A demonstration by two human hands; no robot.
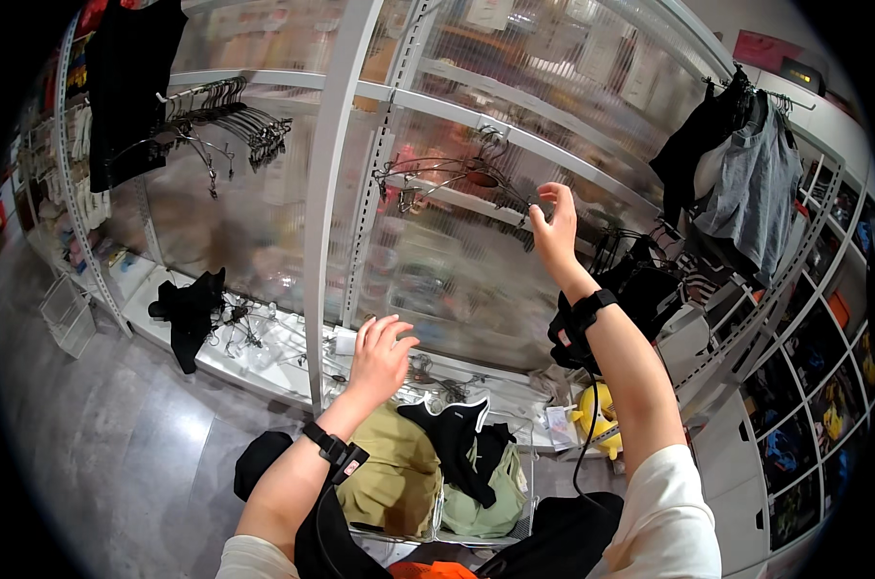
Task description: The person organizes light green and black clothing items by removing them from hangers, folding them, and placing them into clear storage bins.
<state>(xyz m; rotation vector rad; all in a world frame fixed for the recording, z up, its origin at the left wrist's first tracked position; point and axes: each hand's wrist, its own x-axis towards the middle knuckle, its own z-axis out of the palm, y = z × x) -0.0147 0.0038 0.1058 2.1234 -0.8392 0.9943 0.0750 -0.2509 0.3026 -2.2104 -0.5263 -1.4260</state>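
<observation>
My right hand (557, 224) is raised at the right end of several metal clip hangers (484, 174), which hang from a white rail. Its fingers are curled near a hanger's clip; whether they touch it I cannot tell. Lower and further left, my left hand (381, 358) is held in the air with its fingers apart and nothing in them. Beneath it stands a white wire basket (437, 522) with an olive-green garment (390, 470), a black top with white trim (448, 427) and a pale green garment (491, 499).
A white upright post (329, 195) rises left of centre. More clip hangers (227, 119) hang beyond it. Loose hangers (245, 322) and a black garment (187, 311) lie on the low white shelf. Grey and black clothes (752, 188) hang at right, above a yellow plush toy (598, 416).
</observation>
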